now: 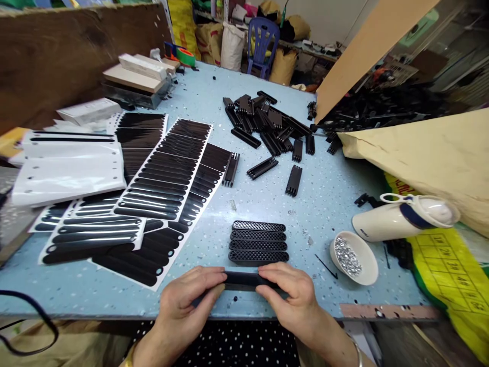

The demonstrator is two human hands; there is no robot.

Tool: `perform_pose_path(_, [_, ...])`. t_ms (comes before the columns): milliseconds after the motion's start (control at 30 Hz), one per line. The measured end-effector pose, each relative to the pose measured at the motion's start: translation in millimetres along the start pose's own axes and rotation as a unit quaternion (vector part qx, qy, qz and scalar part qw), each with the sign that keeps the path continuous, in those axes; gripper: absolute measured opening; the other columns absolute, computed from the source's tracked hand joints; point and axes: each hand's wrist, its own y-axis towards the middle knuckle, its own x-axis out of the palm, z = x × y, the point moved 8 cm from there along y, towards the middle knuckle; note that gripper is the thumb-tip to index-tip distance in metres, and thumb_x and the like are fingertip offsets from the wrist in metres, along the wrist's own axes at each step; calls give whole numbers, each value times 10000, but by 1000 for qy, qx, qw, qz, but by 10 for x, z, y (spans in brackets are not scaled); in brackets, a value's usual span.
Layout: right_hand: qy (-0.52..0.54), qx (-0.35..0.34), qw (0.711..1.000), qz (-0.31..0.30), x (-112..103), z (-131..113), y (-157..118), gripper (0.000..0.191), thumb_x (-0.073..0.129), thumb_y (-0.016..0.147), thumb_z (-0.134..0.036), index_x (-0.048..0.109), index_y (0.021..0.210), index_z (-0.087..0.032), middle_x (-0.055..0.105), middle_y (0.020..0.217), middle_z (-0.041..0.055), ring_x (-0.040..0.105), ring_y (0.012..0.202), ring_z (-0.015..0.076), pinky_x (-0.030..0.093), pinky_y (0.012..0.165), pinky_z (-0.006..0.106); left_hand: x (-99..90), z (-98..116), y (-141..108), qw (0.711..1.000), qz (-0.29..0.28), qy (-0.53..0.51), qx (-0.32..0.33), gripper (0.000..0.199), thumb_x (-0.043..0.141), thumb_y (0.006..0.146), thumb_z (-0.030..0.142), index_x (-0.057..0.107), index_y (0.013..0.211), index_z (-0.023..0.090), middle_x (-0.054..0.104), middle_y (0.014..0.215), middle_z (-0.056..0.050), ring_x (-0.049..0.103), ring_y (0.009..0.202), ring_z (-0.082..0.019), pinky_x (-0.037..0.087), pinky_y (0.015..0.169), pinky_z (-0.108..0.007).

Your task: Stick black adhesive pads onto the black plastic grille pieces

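Note:
Near the front edge of the table I hold a long black bar-shaped piece point(244, 279) level between both hands. My left hand point(193, 295) pinches its left end between thumb and fingers. On the other end, my right hand point(293, 293) has the same kind of pinch. The fingers cover both ends of the piece. Just beyond it lie several black bars with textured tops point(259, 242), side by side in a neat block. Sheets of long black stickers point(164, 171) overlap to the left.
Farther back is a loose heap of black plastic pieces point(263, 120). A white bowl of small metal parts point(353, 259) stands at right, beside a cream bottle lying on its side point(393, 220). White backing sheets point(71, 171) and stacked boxes point(133, 79) occupy the left.

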Motion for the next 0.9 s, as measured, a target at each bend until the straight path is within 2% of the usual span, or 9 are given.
perform_pose_path(233, [61,35,998,1,-6,75,-13,207,724,795,-140,765,990,-194,766,902,75,708,785,205,605,709,362,-16,46,9,999,18,27,13,202,638,838,113,729,969,236,780,918,-24,744,820,-175,618,739,-271])
perform_pose_path(633, [114,101,988,22,13,199,-70,223,755,754,-124,779,960,-208,771,867,76,713,791,211,601,724,356,1,24,8,999,5,43,10,170,636,846,132,740,937,231,778,936,-19,742,827,-160,608,749,-242])
perform_pose_path(900, [128,108,986,12,20,231,-81,233,748,765,-149,777,980,-236,773,872,64,711,801,204,600,737,354,-14,74,46,998,10,55,17,167,617,853,142,746,912,228,783,923,-24,749,805,-160,616,732,-238])
